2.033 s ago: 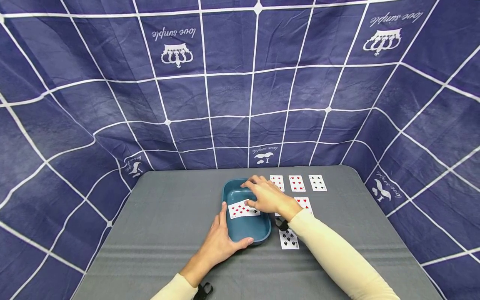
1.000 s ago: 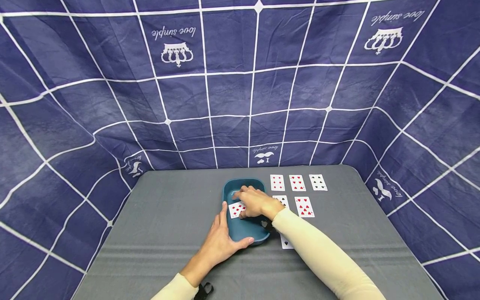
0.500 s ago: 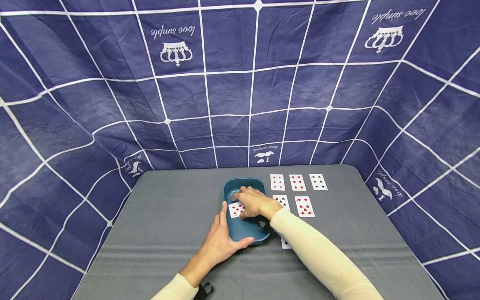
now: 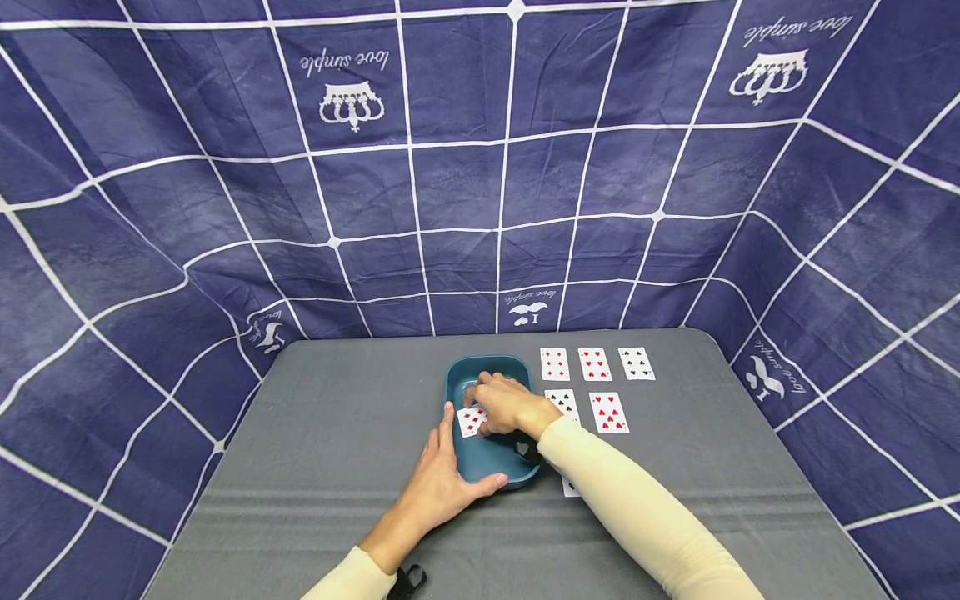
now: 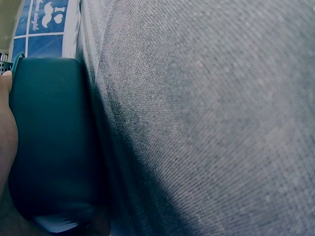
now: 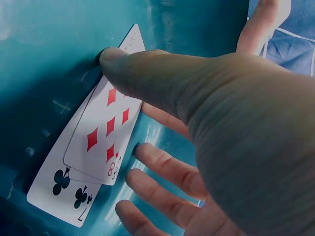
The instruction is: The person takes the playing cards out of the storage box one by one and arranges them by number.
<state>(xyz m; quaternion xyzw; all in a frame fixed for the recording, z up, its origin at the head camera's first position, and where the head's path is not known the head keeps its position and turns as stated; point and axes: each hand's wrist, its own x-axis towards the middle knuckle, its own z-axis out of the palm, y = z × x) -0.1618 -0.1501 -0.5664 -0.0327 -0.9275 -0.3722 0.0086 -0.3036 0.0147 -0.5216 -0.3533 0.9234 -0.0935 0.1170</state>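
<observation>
A blue tray (image 4: 483,468) stands on the table. My left hand (image 4: 438,487) holds its near left corner, fingers along the left wall and thumb at the near side. Two overlapping playing cards lie inside; in the right wrist view, an eight of diamonds (image 6: 106,125) covers part of a seven of clubs (image 6: 59,191). My right hand (image 4: 506,404) reaches into the tray from the right. Its thumb lies at one long edge of the eight and a finger at the other, pinching across it. The other fingers stand spread beside the cards. That hand hides much of the cards in the head view.
Right of the tray, face-up cards lie in rows: a diamonds card (image 4: 555,365), hearts cards (image 4: 595,365) and spades cards (image 4: 637,364). The right sleeve partly covers a near spades card (image 4: 572,487). A blue gridded cloth (image 4: 465,183) hangs around the grey table (image 4: 360,417).
My right hand has moved left and lower into the tray onto the cards, then stayed nearly still. Less of the cards shows now. The left hand and tray have not moved.
</observation>
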